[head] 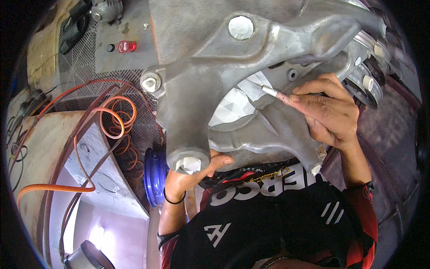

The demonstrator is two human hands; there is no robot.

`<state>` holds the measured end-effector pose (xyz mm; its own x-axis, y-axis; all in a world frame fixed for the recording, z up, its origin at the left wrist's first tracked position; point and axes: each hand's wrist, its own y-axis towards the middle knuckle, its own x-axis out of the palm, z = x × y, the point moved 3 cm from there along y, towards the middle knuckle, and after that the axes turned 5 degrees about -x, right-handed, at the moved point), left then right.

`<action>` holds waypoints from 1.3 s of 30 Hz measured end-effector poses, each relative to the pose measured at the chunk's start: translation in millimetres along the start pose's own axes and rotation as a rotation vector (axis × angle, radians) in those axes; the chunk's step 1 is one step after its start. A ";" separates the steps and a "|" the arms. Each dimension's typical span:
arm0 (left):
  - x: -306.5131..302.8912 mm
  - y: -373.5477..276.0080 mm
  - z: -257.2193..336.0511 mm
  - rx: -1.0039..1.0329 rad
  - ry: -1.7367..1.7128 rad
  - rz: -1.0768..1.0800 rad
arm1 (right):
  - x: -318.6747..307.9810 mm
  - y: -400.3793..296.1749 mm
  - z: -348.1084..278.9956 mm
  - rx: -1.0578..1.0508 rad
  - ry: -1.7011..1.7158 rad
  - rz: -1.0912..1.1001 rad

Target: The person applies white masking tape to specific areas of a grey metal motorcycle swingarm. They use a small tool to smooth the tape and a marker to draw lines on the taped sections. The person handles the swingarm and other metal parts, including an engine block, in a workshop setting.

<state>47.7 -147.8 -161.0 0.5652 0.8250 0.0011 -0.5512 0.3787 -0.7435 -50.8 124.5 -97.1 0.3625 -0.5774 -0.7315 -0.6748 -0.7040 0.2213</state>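
Observation:
A grey cast-metal swingarm (188, 107) fills the space before me. White masking tape covers its openings: a round patch (241, 27) at the top, a capped boss (188, 164) at the lower end, and overlapping pieces (231, 107) across the large inner opening. My left hand (201, 171) grips the lower boss from beneath, thumb showing, other fingers mostly hidden. Between the fingertips of my right hand (331, 112) is a slim pen-shaped tool (277, 94) with a white collar and pinkish wrapped grip. Its thin tip points onto a loose-edged strip of tape (257, 85) in the opening.
An orange coiled air hose (117, 117) and other hoses lie to the left, near a blue wheel rim (155, 177). Farther off are a bottle of red liquid (127, 46), black slippers (75, 28) and a metal casting (107, 10). Silver wheel parts (364, 84) stand at right.

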 end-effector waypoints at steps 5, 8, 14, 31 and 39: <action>-0.9 2.7 -2.9 0.114 -0.010 -0.016 | -3.6 -3.7 -1.4 0.042 -0.026 0.044; -1.9 3.1 -0.3 0.162 0.009 -0.016 | -3.7 -5.7 -4.4 0.078 -0.070 0.052; -1.4 2.4 -1.1 0.203 0.023 -0.029 | -2.7 -6.4 -5.6 0.055 -0.096 0.051; -0.4 1.7 -5.0 0.182 0.012 0.006 | 4.8 -6.3 -3.9 0.104 -0.087 0.080; -2.4 1.2 -1.0 0.172 0.061 -0.049 | 2.7 -4.2 -3.2 0.069 -0.062 0.078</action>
<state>46.3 -149.8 -162.5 0.6271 0.7788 -0.0104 -0.6160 0.4878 -0.6185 -45.0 124.5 -98.0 0.2682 -0.6007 -0.7532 -0.7430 -0.6266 0.2352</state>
